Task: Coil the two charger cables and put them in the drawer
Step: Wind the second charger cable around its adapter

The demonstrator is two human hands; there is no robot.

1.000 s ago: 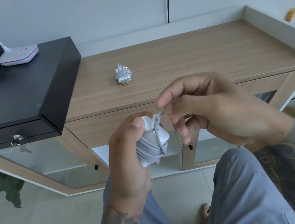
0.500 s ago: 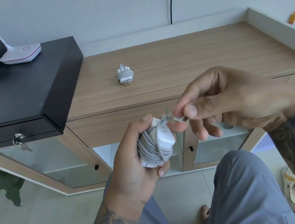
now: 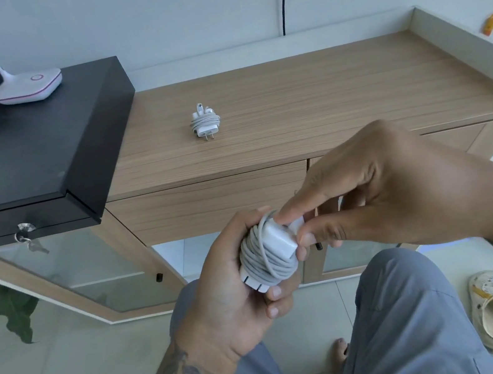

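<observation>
Head view: left hand grips wrapped charger brick, long axis slanting toward lower left. Right hand pinches its upper-right end. Second coiled charger lies well apart on wooden countertop; drawer closed, just behind hands.

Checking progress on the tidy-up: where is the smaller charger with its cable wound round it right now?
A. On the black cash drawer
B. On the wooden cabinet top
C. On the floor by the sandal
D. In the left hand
B: the smaller coiled charger lies alone on the wooden cabinet top, apart from both hands, prongs toward the camera.
</observation>
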